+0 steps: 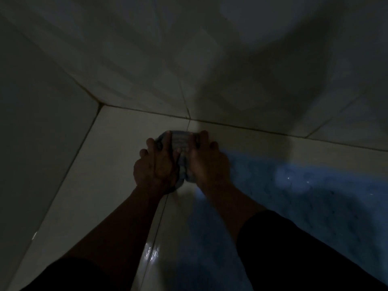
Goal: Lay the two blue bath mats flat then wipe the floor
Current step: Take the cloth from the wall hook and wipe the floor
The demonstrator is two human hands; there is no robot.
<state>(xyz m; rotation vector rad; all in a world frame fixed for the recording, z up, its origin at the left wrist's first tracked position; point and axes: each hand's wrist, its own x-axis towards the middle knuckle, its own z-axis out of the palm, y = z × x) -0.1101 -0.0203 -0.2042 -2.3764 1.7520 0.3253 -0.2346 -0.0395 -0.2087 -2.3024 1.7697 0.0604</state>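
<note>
both hands press one bunched cloth (182, 150) to the tiled floor (117, 164) near the wall: left hand (156, 164) and right hand (206, 162) clamp its ends. a blue bath mat (304, 196) lies flat just right of the grip, so bare tile lies left.

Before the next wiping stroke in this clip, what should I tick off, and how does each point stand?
1. Both hands on cloth: left hand, right hand; ok.
2. Cloth pressed on floor: ok.
3. Blue mat flat: appears so; ok.
4. Second mat laid: cannot tell.
5. Mat clear of cloth: edge close to the right hand; cannot tell.
6. Lighting: very dim; not ok.
</note>
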